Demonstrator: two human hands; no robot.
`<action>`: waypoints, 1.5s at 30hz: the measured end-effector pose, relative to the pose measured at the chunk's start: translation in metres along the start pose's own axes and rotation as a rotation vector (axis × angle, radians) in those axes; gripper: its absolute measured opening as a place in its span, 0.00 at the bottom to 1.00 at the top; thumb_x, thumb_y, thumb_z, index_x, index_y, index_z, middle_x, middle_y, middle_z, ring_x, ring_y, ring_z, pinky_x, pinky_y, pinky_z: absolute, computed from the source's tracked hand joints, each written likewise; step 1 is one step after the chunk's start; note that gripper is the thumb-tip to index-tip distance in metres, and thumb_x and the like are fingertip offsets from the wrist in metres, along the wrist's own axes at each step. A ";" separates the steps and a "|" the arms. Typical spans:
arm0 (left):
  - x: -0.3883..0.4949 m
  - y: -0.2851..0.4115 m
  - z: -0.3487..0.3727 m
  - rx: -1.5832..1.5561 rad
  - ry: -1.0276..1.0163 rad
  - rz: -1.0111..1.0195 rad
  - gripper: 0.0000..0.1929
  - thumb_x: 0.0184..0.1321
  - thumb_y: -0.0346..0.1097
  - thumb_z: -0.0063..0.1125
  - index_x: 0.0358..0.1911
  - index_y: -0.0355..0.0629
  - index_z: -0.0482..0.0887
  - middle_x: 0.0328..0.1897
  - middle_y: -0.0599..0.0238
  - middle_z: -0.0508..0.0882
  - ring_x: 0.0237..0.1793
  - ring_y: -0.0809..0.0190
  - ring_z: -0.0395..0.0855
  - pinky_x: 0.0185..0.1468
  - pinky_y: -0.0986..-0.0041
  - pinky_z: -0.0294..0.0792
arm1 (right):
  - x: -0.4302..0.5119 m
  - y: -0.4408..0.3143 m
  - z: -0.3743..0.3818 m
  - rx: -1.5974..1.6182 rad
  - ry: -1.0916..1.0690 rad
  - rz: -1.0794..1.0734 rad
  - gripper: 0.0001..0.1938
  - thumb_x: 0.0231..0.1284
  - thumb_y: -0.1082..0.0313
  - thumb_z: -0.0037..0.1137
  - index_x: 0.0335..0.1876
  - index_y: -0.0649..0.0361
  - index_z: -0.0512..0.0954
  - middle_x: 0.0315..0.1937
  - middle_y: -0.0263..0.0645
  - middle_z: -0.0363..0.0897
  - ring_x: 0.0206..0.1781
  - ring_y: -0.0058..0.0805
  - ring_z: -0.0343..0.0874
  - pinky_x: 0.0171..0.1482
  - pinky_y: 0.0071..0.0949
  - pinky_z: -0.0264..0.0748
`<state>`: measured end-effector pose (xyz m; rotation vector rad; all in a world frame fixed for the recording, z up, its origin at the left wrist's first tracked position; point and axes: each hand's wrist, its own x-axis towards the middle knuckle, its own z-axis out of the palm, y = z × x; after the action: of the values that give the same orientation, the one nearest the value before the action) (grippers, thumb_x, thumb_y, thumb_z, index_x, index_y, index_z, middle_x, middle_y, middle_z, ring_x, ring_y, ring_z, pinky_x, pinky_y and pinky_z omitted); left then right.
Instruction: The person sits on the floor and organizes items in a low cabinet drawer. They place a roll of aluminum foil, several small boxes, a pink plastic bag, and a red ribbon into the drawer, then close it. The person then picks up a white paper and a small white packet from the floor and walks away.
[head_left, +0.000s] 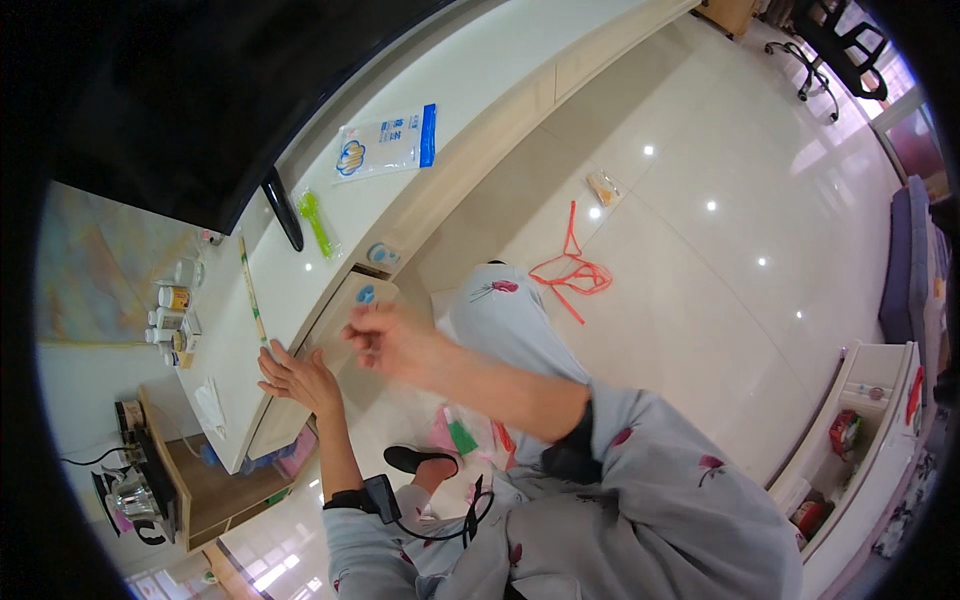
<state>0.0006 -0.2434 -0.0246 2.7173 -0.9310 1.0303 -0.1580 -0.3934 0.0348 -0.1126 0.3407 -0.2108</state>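
My left hand rests at the front edge of a white cabinet top, fingers apart and holding nothing. Its fingertips are close to the end of a thin stick with a green pattern; contact is unclear. My right hand hangs in front of the cabinet, blurred, its fingers curled; whether anything is in them cannot be seen. Near it is a drawer front with a round blue pad and a dark gap at its end. Another blue-and-white pad sits on the neighbouring panel.
A green plastic utensil in clear wrap, a blue-and-white plastic packet and a black stand foot lie along the top. Several bottles stand by the wall. Red ribbon and a small packet are on the tiled floor.
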 end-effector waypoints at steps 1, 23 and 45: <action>0.000 -0.001 0.001 0.003 0.002 -0.003 0.47 0.42 0.38 0.71 0.66 0.44 0.53 0.68 0.51 0.55 0.69 0.47 0.50 0.69 0.45 0.37 | -0.014 -0.024 -0.004 -0.025 -0.147 -0.068 0.03 0.57 0.72 0.54 0.34 0.59 0.73 0.32 0.36 0.77 0.29 0.21 0.73 0.31 0.26 0.71; -0.002 -0.012 0.039 0.046 0.194 0.087 0.38 0.52 0.47 0.66 0.61 0.36 0.60 0.65 0.53 0.59 0.67 0.48 0.55 0.68 0.45 0.41 | -0.036 -0.333 -0.462 -1.228 1.100 -0.373 0.29 0.50 0.66 0.56 0.61 0.60 0.66 0.48 0.50 0.73 0.45 0.40 0.74 0.46 0.39 0.74; 0.001 -0.012 0.042 0.119 0.064 0.186 0.45 0.55 0.44 0.63 0.64 0.37 0.42 0.67 0.51 0.48 0.66 0.44 0.50 0.67 0.49 0.45 | 0.060 -0.335 -0.505 -1.967 1.443 -0.185 0.30 0.39 0.62 0.69 0.53 0.49 0.68 0.52 0.45 0.65 0.58 0.45 0.65 0.54 0.45 0.64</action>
<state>0.0325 -0.2461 -0.0549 2.7132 -1.1650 1.2347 -0.3385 -0.7693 -0.4089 -2.0034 1.8980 -0.0229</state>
